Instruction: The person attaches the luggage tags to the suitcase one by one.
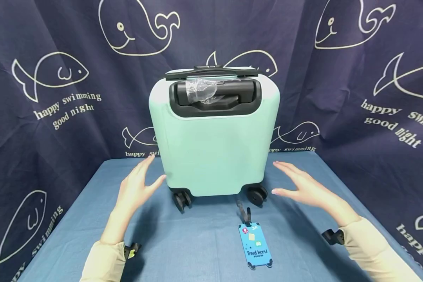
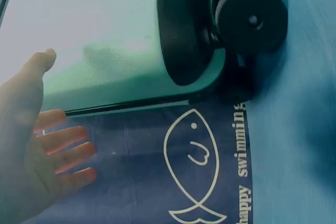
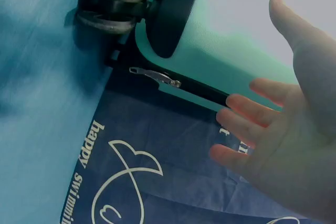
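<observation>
A mint-green suitcase (image 1: 215,152) stands upright on its black wheels (image 1: 256,195) on the blue cloth. Its black telescopic handle (image 1: 239,91) is pushed down in the recess, partly wrapped in clear plastic (image 1: 201,90). My left hand (image 1: 135,190) is beside the lower left side of the case, thumb and fingers spread. On the other side my right hand (image 1: 304,188) stands apart from the case with its fingers extended toward it. Both palms face the case in the wrist views, holding nothing. A zipper pull (image 3: 155,76) shows at the case's lower edge.
In front of the suitcase lies a blue luggage tag (image 1: 255,244) printed "Travel World", its dark strap (image 1: 243,211) pointing toward the right wheel. Behind and at both sides hangs a navy curtain (image 1: 127,105) with white fish and whale outlines. Blue cloth (image 1: 197,243) covers the table.
</observation>
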Tool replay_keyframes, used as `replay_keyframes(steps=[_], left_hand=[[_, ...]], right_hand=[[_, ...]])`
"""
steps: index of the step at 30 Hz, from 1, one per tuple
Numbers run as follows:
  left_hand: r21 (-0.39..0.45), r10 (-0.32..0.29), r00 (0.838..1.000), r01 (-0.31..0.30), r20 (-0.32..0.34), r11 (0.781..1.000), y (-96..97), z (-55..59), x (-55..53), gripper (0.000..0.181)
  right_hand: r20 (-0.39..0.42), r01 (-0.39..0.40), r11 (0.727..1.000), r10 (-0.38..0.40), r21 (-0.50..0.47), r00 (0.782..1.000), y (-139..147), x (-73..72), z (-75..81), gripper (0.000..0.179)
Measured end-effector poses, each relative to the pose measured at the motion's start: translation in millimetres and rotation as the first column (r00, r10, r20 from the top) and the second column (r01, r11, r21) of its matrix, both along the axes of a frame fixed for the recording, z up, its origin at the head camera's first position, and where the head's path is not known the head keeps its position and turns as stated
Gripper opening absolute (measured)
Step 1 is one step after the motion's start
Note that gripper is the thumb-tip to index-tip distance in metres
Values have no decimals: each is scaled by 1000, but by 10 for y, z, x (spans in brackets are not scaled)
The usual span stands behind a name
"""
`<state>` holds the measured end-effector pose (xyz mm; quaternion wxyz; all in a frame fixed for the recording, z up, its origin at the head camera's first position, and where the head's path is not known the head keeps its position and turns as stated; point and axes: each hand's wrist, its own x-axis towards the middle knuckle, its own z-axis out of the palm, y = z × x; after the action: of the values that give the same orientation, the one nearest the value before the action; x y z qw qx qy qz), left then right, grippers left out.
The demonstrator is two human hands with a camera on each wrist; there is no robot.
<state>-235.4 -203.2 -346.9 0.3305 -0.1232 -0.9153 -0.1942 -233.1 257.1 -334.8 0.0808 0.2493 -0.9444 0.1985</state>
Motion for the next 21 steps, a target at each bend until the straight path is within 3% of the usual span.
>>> replay_keyframes(steps=[7,14,21], left_hand=[[179,-41,997,28,71,984,132,29,-81,66],[398,-160,975,87,154,913,211,93,-191,77],[503,-227,955,104,191,858,251,141,-280,80]], right_hand=[[-57,-51,996,47,-67,997,-105,-21,-117,58],[-119,-158,980,144,-117,982,-214,-35,-257,35],[-84,-204,966,192,-159,978,-318,-4,-404,29]])
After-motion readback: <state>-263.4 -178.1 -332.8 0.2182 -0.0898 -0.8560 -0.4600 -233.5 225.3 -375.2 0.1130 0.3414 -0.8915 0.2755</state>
